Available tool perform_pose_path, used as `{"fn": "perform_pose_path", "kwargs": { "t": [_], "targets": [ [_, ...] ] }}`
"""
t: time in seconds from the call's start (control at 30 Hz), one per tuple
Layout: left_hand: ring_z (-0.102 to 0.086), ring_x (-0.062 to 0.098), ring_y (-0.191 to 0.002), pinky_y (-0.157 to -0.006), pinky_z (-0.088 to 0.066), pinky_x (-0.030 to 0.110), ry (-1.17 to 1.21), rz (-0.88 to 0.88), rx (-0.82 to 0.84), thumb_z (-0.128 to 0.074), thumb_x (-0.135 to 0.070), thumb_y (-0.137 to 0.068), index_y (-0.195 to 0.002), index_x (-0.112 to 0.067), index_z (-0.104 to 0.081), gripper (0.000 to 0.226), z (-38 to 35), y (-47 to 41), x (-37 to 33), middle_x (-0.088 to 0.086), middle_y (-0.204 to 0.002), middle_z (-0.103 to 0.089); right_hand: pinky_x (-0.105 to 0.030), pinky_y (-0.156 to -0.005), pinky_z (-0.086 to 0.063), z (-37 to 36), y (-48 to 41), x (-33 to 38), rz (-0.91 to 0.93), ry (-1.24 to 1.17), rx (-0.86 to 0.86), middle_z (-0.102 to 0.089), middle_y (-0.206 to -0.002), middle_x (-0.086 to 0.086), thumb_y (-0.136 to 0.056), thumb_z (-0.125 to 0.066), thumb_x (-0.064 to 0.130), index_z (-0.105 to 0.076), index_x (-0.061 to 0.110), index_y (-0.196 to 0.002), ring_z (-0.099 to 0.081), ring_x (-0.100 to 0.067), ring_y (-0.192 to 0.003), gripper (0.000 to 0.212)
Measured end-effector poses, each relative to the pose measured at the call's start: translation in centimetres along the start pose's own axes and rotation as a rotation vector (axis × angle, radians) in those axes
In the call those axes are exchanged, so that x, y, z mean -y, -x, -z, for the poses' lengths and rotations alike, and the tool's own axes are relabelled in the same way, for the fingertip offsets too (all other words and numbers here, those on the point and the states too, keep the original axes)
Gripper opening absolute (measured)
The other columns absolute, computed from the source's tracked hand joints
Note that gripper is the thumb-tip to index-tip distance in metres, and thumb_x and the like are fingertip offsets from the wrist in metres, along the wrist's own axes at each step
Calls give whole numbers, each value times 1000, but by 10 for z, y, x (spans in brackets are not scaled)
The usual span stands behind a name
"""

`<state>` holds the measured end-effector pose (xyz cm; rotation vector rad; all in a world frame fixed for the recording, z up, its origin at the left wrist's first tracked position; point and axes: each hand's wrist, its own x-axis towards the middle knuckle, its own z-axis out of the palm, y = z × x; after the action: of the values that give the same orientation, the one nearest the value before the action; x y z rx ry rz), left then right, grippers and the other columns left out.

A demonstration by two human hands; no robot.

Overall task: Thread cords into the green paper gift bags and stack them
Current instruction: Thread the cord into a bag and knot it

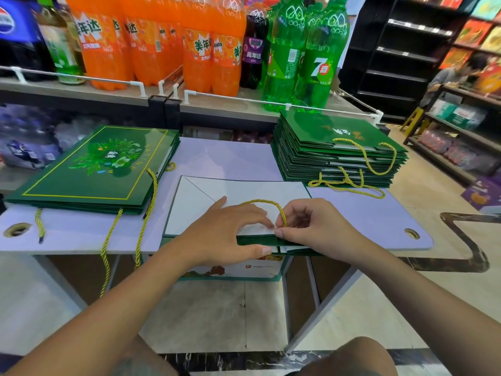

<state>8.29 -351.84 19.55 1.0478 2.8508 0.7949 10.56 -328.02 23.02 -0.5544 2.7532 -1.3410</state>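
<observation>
A flat green gift bag (pixel 233 196) lies at the table's front edge with its white inside flap up. A yellow cord (pixel 267 204) loops over that flap. My right hand (pixel 315 226) pinches the cord's end at the bag's top edge. My left hand (pixel 225 234) rests on the flap, thumb under the bag's edge, fingertips meeting the right hand. A stack of green bags with cords hanging (pixel 100 169) lies at the left. A taller stack of green bags (pixel 333 153) stands at the right, with loose yellow cords (pixel 349 184) on and beside it.
The pale table (pixel 379 221) has round holes near its left and right front corners. Behind it a shelf (pixel 222 104) holds orange and green soda bottles. More shelving and a seated person (pixel 455 77) are at the far right. A box sits under the table.
</observation>
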Motion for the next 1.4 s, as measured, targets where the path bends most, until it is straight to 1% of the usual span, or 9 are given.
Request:
{"fn": "perform_pose_path", "kwargs": {
  "t": [0.17, 0.33, 0.57, 0.63, 0.73, 0.8, 0.9, 1.13, 1.4],
  "targets": [
    [-30, -7, -144, -128, 0, 43, 18, -4, 6, -56, -70, -92, -136, -51, -53, 48, 0, 0, 0, -28, -154, -41, -15, -67, -47, 3, 0, 5, 16, 152, 16, -75, -76, 10, -85, -84, 21, -76, 25, -90, -67, -3, -72, 11],
    [-30, -8, -144, -128, 0, 44, 45, -8, 1, -50, -72, -94, -134, -52, -53, 45, 0, -1, 2, -29, -153, -42, -15, -64, -44, 7, 2, 16, 75, 398, 36, -75, -82, 19, -90, -78, 36, -63, 37, -113, -68, 0, -78, 27],
    [-35, -11, -139, -128, -4, 45, 78, -14, -14, -44, -71, -97, -129, -54, -55, 39, -1, -2, 4, -34, -147, -46, -32, -94, -52, 13, 12, 31, 117, 571, 57, -70, -116, 19, -101, -54, 52, -52, 40, -140, -61, 0, -109, 41],
    [-33, -14, -138, -128, -3, 41, 122, -8, -34, -44, -68, -98, -130, -54, -56, 37, -1, -2, 5, -37, -144, -46, -28, -88, -48, 9, 22, 31, 201, 611, -189, -64, -114, 16, -99, -58, 48, -63, 33, -128, -56, 0, -105, 33],
    [-35, -14, -138, -127, -3, 40, 159, -3, -44, -41, -68, -99, -130, -53, -57, 38, -2, -2, 7, -36, -144, -48, -32, -60, -46, -4, 43, 37, 79, 445, -479, -60, -67, 12, -95, -63, 44, -68, 34, -82, -56, -6, -66, 17],
    [-36, -13, -137, -127, -3, 40, 163, -4, -52, -40, -70, -99, -130, -53, -56, 39, -2, -2, 7, -34, -144, -49, -34, -58, -50, -17, 52, 37, -133, 381, -390, -62, -55, 10, -94, -63, 46, -69, 31, -72, -57, -8, -55, 27],
    [-37, -12, -137, -127, -2, 40, 139, -18, -46, -40, -72, -97, -130, -54, -56, 40, -2, -3, 8, -34, -145, -49, -32, -67, -56, -35, 55, 39, -277, 281, -293, -68, -54, 8, -98, -60, 41, -74, 33, -82, -63, -7, -50, 22],
    [-35, -12, -139, -128, -2, 42, 97, -28, -49, -41, -75, -93, -131, -55, -54, 45, -4, -3, 8, -34, -147, -47, -21, -51, -48, -58, 43, 34, -368, -63, -328, -66, -52, -4, -103, -58, 30, -75, 22, -84, -54, -12, -39, 27],
    [-36, -11, -138, -128, -1, 43, 82, -27, -43, -47, -70, -96, -131, -53, -57, 40, -5, -2, 7, -32, -147, -47, -22, -54, -48, -55, 44, 32, -455, -174, -293, -65, -52, -5, -98, -61, 22, -77, 10, -81, -52, -12, -39, 26]
  ]
}}
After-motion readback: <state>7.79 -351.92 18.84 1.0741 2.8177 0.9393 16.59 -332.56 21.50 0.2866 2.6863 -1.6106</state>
